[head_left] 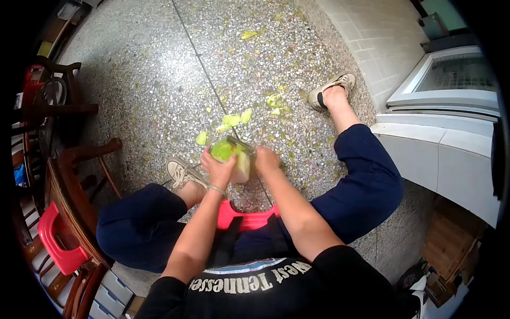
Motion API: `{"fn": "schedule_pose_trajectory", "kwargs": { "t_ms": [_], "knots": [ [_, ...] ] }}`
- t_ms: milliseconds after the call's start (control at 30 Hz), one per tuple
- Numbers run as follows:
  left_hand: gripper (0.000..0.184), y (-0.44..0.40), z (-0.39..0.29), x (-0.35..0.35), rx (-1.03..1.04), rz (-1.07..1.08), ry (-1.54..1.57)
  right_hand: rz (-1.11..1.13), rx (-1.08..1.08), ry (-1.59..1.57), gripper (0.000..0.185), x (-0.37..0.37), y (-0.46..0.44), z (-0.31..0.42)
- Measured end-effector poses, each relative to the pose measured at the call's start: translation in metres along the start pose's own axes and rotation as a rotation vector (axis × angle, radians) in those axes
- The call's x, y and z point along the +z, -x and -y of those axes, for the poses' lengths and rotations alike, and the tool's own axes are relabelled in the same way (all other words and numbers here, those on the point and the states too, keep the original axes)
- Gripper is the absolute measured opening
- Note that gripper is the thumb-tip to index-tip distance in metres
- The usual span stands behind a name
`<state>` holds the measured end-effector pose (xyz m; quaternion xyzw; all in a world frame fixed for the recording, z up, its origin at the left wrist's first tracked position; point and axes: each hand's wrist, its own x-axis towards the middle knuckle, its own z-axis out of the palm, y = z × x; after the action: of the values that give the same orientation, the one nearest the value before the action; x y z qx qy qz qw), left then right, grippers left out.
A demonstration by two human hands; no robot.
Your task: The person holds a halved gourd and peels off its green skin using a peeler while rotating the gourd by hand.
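Observation:
Between my feet I hold a large green fruit [242, 166], its exact kind unclear, above the floor. Green skin covers its left and upper part, while the right side is pared to pale flesh. My left hand [219, 166] is wrapped around its left and near side, thumb on top. In my closed right hand [267, 159] is the handle of a peeler [240, 143]; its metal head lies against the upper edge of the fruit. The fingers of the right hand hide most of the handle. Pale green peelings [231, 120] lie on the floor just beyond the fruit.
Small peel scraps dot the speckled floor [143, 80]. A pink-red stool [247, 219] is under me. Dark wooden chairs [74, 175] and another red stool [61, 239] stand at the left. A tiled ledge [409, 143] with a white-framed window [451, 77] borders the right.

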<state>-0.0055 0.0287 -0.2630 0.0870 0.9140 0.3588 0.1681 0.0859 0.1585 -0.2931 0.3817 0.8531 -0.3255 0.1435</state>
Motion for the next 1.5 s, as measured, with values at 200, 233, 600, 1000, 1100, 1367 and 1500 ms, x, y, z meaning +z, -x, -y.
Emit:
{"fn": "schedule_pose_trajectory", "kwargs": {
  "t_ms": [200,233,600,1000,1100,1367,1500],
  "knots": [
    [0.082,0.0,0.009,0.005,0.071,0.0,0.017,0.241,0.171,0.112,0.024,-0.013,-0.011,-0.006],
    [0.082,0.001,0.015,0.0,0.124,0.025,0.059,0.221,0.252,0.073,0.024,-0.005,-0.011,-0.013],
    [0.098,0.001,0.048,-0.014,-0.151,0.082,0.324,0.283,0.205,-0.257,0.018,0.011,0.003,-0.021],
    [0.089,-0.005,0.023,-0.022,-0.492,0.233,0.667,0.323,0.329,-0.149,0.026,0.011,0.004,0.006],
    [0.082,-0.004,0.042,-0.014,-0.335,0.178,0.686,0.351,0.348,-0.145,0.022,0.019,0.002,0.003],
    [0.09,0.001,0.046,-0.017,-0.257,0.226,0.48,0.307,0.185,-0.213,0.021,-0.011,-0.002,0.001],
    [0.09,0.001,0.041,-0.013,-0.274,0.223,0.534,0.289,0.0,-0.013,0.02,-0.03,0.011,0.026]
  ]
}}
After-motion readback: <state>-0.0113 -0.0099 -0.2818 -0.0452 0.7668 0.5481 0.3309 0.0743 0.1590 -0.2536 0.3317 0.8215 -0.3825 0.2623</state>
